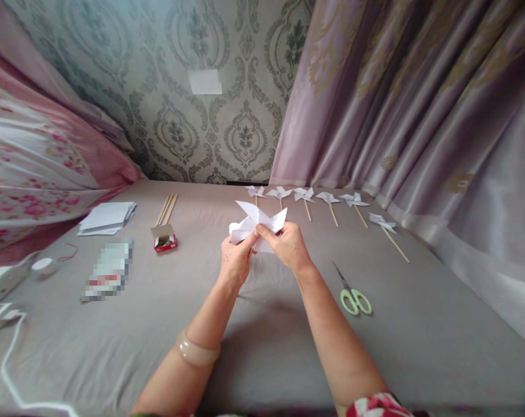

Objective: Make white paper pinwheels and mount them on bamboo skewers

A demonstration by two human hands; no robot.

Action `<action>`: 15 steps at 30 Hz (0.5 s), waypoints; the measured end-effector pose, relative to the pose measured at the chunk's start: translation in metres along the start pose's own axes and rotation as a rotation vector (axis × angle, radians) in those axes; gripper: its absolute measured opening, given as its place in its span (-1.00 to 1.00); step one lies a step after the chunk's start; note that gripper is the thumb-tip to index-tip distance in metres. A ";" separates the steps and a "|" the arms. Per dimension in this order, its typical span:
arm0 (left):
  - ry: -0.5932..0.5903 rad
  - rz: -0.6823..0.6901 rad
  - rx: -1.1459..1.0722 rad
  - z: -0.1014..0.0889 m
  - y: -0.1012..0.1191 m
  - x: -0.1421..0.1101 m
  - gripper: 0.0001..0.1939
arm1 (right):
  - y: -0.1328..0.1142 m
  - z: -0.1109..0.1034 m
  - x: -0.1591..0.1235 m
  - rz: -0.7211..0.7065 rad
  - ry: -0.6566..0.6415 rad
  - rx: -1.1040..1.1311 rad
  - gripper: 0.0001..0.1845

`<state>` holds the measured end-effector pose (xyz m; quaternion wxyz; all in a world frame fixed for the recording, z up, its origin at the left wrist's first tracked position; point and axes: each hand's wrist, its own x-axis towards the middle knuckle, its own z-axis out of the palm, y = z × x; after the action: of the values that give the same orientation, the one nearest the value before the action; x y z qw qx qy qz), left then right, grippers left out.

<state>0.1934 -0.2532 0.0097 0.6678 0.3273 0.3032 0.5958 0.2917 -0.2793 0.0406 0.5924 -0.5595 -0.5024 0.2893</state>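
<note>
- White paper, folded into a piece with pointed, curling blades (259, 218), is held above the smooth grey cloth (271, 347), near the middle of the head view.
- Left hand (235, 260) and right hand (292, 246) both grip it, thumbs pressed close together at its centre; whether the hidden fingers pinch anything else, I cannot tell.
- If a thumb eased off, the curled blades would probably spring open; pressing too hard might crease or tear the thin sheet.
- Scissors (346, 286) with looped pale-green handles lie beside the right forearm, where a sideways swing could knock them.
- Left of the hands, a red box (165, 248) stands open; a bump might spill its tiny contents.
- Straight, slender wooden sticks (165, 209) lie behind it; six angular pinwheels (304, 195) line the far right.
</note>
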 end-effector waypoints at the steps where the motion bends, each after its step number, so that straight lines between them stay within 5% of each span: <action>1: 0.005 0.005 0.011 0.000 -0.001 0.000 -0.65 | 0.000 0.001 0.000 -0.007 0.006 -0.010 -0.64; 9: 0.043 0.000 0.021 0.001 -0.004 0.006 -0.65 | 0.012 0.007 0.004 -0.030 0.050 -0.040 -0.60; 15: -0.168 -0.042 -0.001 0.007 0.003 -0.002 -0.61 | 0.005 -0.012 0.011 0.002 0.067 0.089 -0.56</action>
<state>0.1970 -0.2560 0.0169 0.7035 0.3693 0.2528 0.5521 0.3077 -0.2723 0.0402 0.6328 -0.5424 -0.4683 0.2932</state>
